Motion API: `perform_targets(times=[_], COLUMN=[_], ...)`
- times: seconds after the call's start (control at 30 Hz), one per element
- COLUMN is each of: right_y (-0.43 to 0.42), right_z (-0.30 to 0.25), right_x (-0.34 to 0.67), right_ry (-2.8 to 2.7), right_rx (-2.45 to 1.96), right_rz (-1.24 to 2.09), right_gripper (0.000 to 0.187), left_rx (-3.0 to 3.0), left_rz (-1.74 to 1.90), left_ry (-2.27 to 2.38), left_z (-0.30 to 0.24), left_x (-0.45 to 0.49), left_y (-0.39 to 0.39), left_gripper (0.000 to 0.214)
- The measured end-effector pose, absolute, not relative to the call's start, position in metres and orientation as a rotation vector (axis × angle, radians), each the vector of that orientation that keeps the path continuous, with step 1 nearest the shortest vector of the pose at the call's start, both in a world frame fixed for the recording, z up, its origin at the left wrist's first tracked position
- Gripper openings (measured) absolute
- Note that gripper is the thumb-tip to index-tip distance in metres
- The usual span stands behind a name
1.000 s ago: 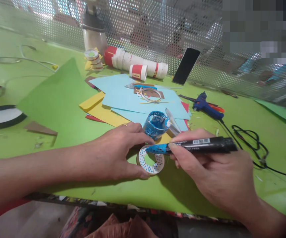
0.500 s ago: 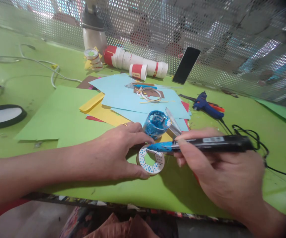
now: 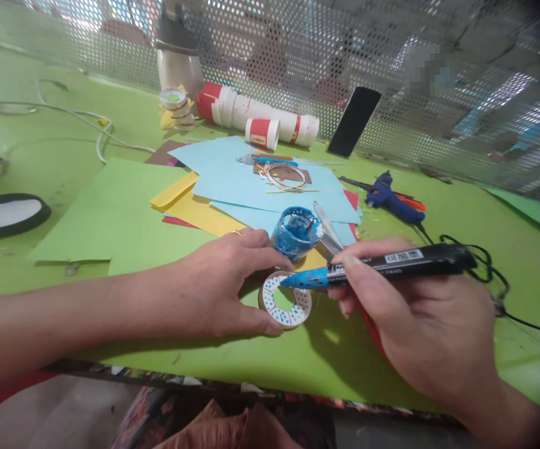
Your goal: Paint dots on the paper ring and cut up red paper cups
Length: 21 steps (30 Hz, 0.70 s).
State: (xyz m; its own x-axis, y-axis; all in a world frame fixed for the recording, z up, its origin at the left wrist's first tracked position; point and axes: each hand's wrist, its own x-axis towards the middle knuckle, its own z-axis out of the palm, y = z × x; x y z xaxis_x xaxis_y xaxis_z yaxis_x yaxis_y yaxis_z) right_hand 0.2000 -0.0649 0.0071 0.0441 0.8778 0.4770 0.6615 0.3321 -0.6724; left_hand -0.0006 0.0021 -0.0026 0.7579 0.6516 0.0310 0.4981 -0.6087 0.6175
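Observation:
My left hand (image 3: 232,284) grips a small white ring (image 3: 269,300) by its left side, thumb at the bottom and fingers at the top. Blue dots and dark dividing lines cover its face, and green shows through the hole. In my right hand (image 3: 419,330) is a black marker (image 3: 401,265) with a blue-smeared front end, held like a pen. Its tip is at the upper part of the ring; whether it touches is hard to tell. Just behind the ring stands an open jar of blue paint (image 3: 295,234), with a grey blade-like tool (image 3: 328,227) beside it.
Light blue paper sheets (image 3: 232,174), green paper (image 3: 125,199) and a yellow envelope (image 3: 176,190) lie behind. Stacked paper cups (image 3: 260,112), a phone (image 3: 354,121) and a bottle (image 3: 179,68) line the mesh. A blue glue gun (image 3: 391,199) with a black cord is right.
The marker's tip has shifted slightly right and its rear end has risen a little. My left hand keeps its hold on the ring.

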Motion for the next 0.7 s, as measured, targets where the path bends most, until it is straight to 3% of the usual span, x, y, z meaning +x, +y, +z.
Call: perform_targets(times=[0.7], right_y=[-0.0625], right_z=[0.0132], right_x=[0.1964], right_ry=[-1.832], right_rx=[-1.343], right_rz=[0.256], right_gripper=[0.011], left_rx=[2.39], left_rz=[0.338], left_ry=[0.849], left_z=[-0.002], left_x=[-0.0015], left_y=[0.0016], left_gripper=[0.053])
